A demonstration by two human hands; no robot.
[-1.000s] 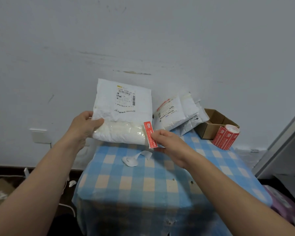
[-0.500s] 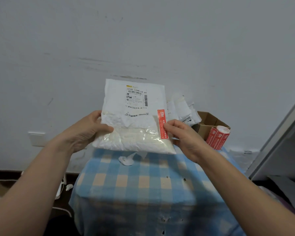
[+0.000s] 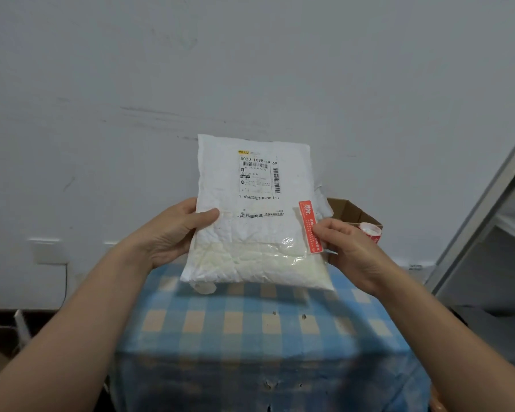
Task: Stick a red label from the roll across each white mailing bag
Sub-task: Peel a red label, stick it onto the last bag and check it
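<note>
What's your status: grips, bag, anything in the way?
Left grip holds white mailing bag by left edge. Right grip pinches red label at bag's right edge. Nothing blocking.

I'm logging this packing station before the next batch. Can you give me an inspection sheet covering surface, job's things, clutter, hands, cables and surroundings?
Surface: table under a blue checked cloth, with a few small dark marks.
Job's things: white mailing bag held above the table, print facing the camera; red label upright at its right edge; label roll partly hidden behind the right hand.
Clutter: white paper scrap peeking from under the bag; open cardboard box.
Hands: left hand grips the bag's left edge; right hand pinches the red label.
Cables: thin cable below a wall socket.
Surroundings: scuffed white wall; grey metal frame at right.
</note>
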